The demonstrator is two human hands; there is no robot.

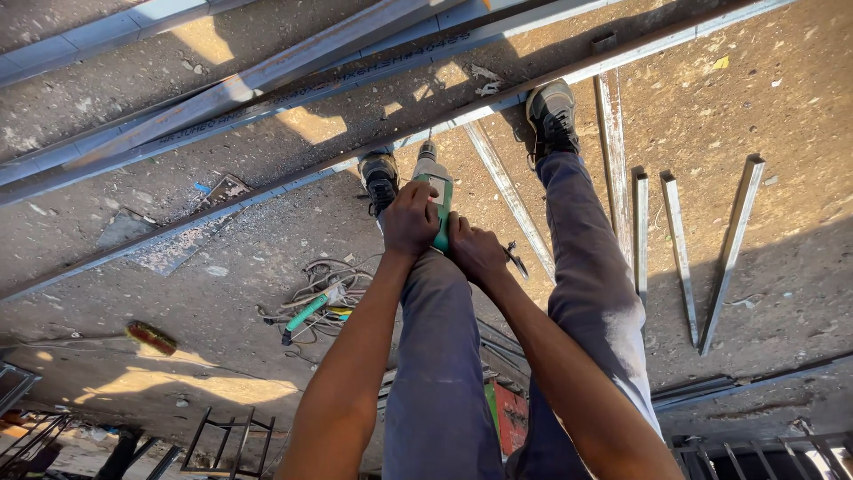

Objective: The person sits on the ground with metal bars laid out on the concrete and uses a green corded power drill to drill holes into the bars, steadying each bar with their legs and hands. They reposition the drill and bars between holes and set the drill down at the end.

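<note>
Drilling steel bar [293,182] | both hands, left hand [410,218] and right hand [475,253], fingers wrapped around green drill [435,191] | keep bit square, feet pinning bar to ground [755,98]

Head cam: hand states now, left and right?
Left hand: closed on the green drill, gripping its body.
Right hand: closed on the drill's rear, near the handle.

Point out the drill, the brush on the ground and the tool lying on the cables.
Drill [437,182]: head view, green body.
Brush [151,337]: head view, its middle.
Tool [309,311]: head view, green handle.
</note>
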